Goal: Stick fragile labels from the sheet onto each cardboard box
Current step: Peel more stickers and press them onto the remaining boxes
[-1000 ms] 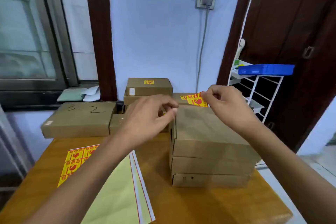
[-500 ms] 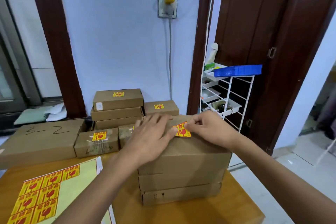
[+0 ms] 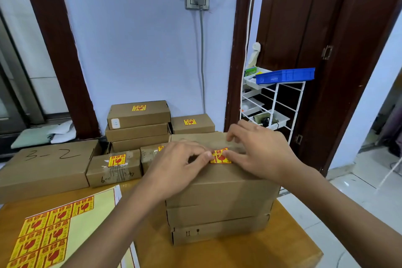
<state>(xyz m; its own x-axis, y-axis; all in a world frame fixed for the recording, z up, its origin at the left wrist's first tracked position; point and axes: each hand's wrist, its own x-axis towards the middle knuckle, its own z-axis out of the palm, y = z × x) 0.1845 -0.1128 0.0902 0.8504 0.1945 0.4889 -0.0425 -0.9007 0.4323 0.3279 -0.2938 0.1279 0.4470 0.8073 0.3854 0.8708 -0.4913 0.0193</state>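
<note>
Both forearms reach in palm-down over the top brown cardboard box of a stack on the wooden table. The left hand and right hand press loosely bent fingers onto the yellow-and-red fragile label stuck there
</note>
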